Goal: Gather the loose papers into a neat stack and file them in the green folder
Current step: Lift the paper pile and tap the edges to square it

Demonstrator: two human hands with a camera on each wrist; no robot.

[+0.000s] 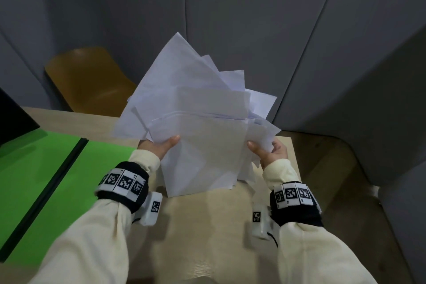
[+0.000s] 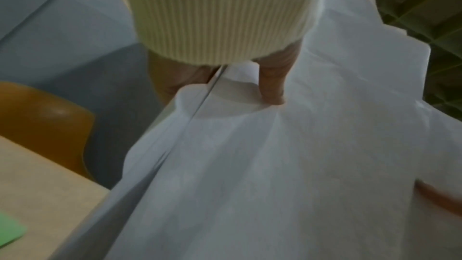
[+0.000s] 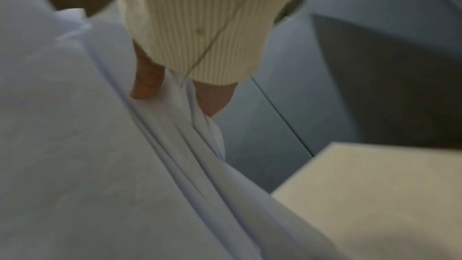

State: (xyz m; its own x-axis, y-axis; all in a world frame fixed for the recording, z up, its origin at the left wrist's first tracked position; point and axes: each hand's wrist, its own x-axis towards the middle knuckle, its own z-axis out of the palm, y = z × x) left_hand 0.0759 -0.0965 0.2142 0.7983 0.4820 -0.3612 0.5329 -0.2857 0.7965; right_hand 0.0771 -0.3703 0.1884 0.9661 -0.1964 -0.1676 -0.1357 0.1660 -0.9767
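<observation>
Table (image 1: 207,226) – papers (image 1: 198,122) hide fingers

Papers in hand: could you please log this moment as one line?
papers: fanned, unaligned, lifted | left hand: grips papers | right hand: grips papers | green folder: open on table

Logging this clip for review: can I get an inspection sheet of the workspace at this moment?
Surface: light wooden table, bare in front of the person.
Job's things: papers held up above the table, fanned and uneven, not yet squared; green folder lies open and flat on the table to the left.
Clutter: dark object at the far left edge, unclear what it is.
Hands: left hand grips the bundle's left edge, thumb on top; right hand grips the right edge.
Cables: nothing seen.
Surroundings: yellow-brown chair beyond the table; grey padded wall panels behind.
</observation>
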